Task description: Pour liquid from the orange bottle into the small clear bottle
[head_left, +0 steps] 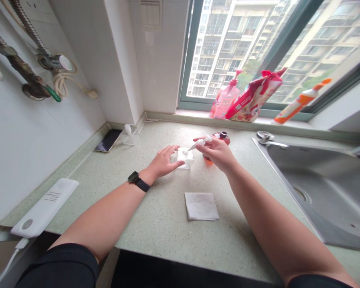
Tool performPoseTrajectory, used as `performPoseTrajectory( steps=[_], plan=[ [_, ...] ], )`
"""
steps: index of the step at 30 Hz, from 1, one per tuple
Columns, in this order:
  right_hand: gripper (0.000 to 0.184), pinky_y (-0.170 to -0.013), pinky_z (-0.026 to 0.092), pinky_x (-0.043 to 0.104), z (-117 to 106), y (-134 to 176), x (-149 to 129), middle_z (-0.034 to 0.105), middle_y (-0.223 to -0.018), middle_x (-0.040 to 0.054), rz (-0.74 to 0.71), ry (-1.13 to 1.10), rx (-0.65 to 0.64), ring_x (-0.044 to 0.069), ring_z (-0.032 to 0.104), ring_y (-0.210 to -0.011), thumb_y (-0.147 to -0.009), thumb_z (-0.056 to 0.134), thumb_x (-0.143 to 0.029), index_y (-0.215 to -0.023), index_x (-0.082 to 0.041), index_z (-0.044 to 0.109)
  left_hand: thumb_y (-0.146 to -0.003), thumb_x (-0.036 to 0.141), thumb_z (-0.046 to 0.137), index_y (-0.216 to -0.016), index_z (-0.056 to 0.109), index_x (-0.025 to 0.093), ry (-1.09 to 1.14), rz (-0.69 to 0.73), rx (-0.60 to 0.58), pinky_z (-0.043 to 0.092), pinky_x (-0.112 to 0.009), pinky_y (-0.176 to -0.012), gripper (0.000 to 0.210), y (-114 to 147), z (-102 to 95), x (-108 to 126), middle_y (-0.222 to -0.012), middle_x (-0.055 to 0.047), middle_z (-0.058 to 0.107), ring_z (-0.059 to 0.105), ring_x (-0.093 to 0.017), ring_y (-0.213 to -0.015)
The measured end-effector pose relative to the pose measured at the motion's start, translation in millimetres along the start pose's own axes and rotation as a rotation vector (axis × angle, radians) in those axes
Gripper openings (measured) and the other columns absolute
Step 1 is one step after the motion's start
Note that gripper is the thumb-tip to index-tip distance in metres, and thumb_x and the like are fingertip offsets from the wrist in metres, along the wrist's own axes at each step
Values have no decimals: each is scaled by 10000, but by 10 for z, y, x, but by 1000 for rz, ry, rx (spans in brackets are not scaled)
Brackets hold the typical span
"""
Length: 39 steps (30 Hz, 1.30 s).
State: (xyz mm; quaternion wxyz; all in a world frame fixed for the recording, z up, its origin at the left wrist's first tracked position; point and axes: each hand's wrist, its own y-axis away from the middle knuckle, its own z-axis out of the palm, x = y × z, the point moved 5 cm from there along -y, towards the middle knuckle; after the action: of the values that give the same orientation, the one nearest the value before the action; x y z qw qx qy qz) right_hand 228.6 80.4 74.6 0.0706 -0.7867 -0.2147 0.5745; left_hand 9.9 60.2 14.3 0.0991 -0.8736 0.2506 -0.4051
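My left hand (164, 162) is at the left side of a clear square bottle (184, 163), fingers behind it and thumb across its front, gripping it. The bottle stands on the counter, its round mouth facing up. My right hand (219, 154) pinches a white pump head (201, 142) tilted to the left, its lower end at the bottle's mouth; whether it is inside I cannot tell. Partly hidden behind my right hand is a reddish-amber bottle (225, 139) with a dark neck. A folded white tissue (201, 206) lies in front of the clear bottle.
Another clear pump bottle (129, 137) and a phone (108, 140) are at the back left. A white power bank (46, 208) with cables lies left. On the right is a steel sink (324, 176). A pink bottle (226, 98), red bag (253, 98) and orange bottle (300, 103) line the windowsill.
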Motion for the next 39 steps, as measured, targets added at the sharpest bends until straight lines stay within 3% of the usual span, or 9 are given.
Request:
performPoseTrajectory(
  steps=[7, 14, 19, 25, 29, 34, 39],
  plan=[
    [483, -696, 579, 356, -142, 48, -63, 743, -970, 39, 73, 98, 11, 188, 692, -747, -768, 862, -515, -1138, -241, 715, -947, 517, 765, -1488, 571, 250, -3, 4, 8, 532, -534, -1145, 633, -3, -1, -13, -1391, -126, 687, 678, -335, -1309],
    [166, -788, 550, 413, -292, 108, -248, 723, -901, 28, -74, 539, -23, 247, 691, -851, -798, 799, -343, -912, -269, 704, -951, 525, 758, -1487, 563, 224, 2, 1, 4, 515, -550, -1157, 644, -10, 10, -35, -1400, -143, 683, 674, -339, -1312],
    [124, -817, 561, 404, -327, 195, -293, 772, -955, 39, -19, 647, -130, 257, 737, -915, -861, 750, -328, -954, -259, 708, -947, 496, 765, -1490, 562, 217, 13, -10, 8, 513, -530, -1160, 643, -6, 10, -40, -1422, -144, 675, 702, -323, -1261],
    [291, -921, 581, 443, -691, 353, -320, 822, -1097, 70, 28, 535, 46, 288, 762, -1012, -870, 754, -492, -1050, -264, 770, -931, 476, 775, -1485, 565, 224, 36, -23, 9, 527, -522, -1144, 644, -9, 11, -75, -1398, -138, 685, 708, -319, -1244],
    [433, -962, 587, 472, -1121, 551, -142, 818, -1072, 79, 112, 421, 130, 295, 762, -1005, -793, 810, -601, -1046, -251, 781, -945, 496, 738, -1495, 553, 220, 42, -19, -5, 533, -520, -1137, 642, -2, 4, -72, -1429, -140, 667, 708, -313, -1241],
    [507, -959, 597, 502, -1588, 862, 317, 815, -1022, 91, 226, 404, 222, 304, 762, -973, -739, 807, -678, -982, -234, 778, -953, 569, 696, -1500, 544, 227, 23, -25, -17, 548, -515, -1129, 663, -4, -21, -68, -1432, -141, 665, 708, -313, -1248],
    [370, -930, 608, 479, -1792, 1040, 641, 821, -1060, 92, 297, 546, 215, 307, 771, -1007, -780, 768, -547, -990, -243, 793, -950, 623, 667, -1499, 541, 223, 1, -43, -36, 541, -520, -1147, 691, -8, -34, -74, -1443, -147, 656, 706, -314, -1260]
  ],
)
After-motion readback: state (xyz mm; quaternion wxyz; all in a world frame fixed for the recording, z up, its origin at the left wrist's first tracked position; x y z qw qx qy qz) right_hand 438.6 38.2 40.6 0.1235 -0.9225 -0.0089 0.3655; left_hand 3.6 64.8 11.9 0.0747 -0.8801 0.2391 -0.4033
